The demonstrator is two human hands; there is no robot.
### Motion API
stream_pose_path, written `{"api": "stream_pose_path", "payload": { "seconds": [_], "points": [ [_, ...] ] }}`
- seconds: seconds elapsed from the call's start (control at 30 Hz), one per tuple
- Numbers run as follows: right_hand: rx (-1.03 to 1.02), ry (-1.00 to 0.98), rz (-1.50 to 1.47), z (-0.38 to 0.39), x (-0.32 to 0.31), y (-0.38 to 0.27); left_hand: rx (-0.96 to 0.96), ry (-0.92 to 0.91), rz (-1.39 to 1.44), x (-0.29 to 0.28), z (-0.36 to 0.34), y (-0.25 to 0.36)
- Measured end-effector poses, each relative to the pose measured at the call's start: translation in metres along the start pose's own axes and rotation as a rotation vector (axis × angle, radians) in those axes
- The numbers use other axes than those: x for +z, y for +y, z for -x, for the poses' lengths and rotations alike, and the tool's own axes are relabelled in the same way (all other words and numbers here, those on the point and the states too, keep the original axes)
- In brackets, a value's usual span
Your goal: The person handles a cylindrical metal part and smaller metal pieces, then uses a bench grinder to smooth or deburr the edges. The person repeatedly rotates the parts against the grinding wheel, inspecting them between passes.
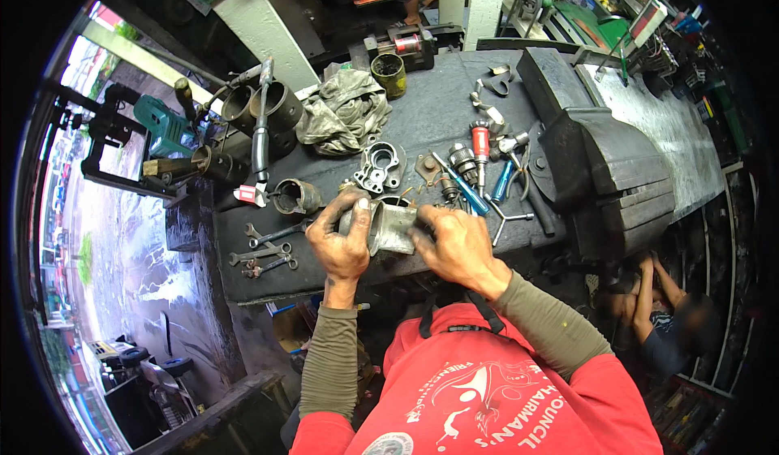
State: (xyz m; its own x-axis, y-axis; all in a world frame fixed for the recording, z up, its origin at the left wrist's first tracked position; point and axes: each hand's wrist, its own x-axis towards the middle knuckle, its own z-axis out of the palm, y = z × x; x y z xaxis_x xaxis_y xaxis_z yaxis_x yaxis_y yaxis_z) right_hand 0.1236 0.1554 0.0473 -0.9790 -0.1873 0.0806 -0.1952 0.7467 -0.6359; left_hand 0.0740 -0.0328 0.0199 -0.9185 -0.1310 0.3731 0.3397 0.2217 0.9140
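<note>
With the silver, holed metal housing (pixel 395 163) lying apart, work seems unfinished: the left hand (pixel 339 240) holds a grey, open-ended metal piece (pixel 395 229) over the dark surface (pixel 442 118), while the right hand (pixel 458 244) meets its right end, its grip unclear.

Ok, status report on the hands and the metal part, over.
Left hand gripping grey metal part; right hand at its right edge. Cast housing just beyond it on the bench. Wrenches to the left.

Head fisheye looks down at bench (pixel 442 90), seemingly near.
</note>
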Motion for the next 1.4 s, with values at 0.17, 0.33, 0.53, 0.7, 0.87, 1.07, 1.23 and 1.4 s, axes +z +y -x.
{"api": "stream_pose_path", "payload": {
  "seconds": [0.17,0.33,0.53,0.7,0.87,1.07,1.23,1.4],
  "points": [
    [-0.095,-0.055,-0.004,0.0,0.001,0.003,0.005,0.005,-0.007,0.0,0.001,0.002],
    [-0.172,-0.009,0.016,0.001,0.001,0.012,0.02,-0.008,-0.007,0.002,-0.002,0.005],
    [-0.194,-0.078,0.073,0.0,-0.008,0.026,-0.123,-0.046,-0.078,0.006,-0.015,0.01],
    [-0.094,0.018,0.038,-0.002,-0.019,0.031,-0.197,-0.097,-0.124,0.009,-0.021,0.012],
    [0.006,-0.015,-0.052,0.0,-0.02,0.032,-0.153,-0.091,-0.113,0.006,-0.018,0.012],
    [-0.031,-0.01,-0.051,-0.001,-0.021,0.036,-0.176,-0.087,-0.086,0.007,-0.016,0.012],
    [0.054,-0.058,-0.106,-0.002,-0.026,0.035,-0.213,-0.095,-0.064,0.004,-0.016,0.014],
    [-0.052,-0.239,-0.058,-0.003,-0.024,0.036,-0.161,-0.069,-0.113,0.006,-0.015,0.011]
  ]
}}
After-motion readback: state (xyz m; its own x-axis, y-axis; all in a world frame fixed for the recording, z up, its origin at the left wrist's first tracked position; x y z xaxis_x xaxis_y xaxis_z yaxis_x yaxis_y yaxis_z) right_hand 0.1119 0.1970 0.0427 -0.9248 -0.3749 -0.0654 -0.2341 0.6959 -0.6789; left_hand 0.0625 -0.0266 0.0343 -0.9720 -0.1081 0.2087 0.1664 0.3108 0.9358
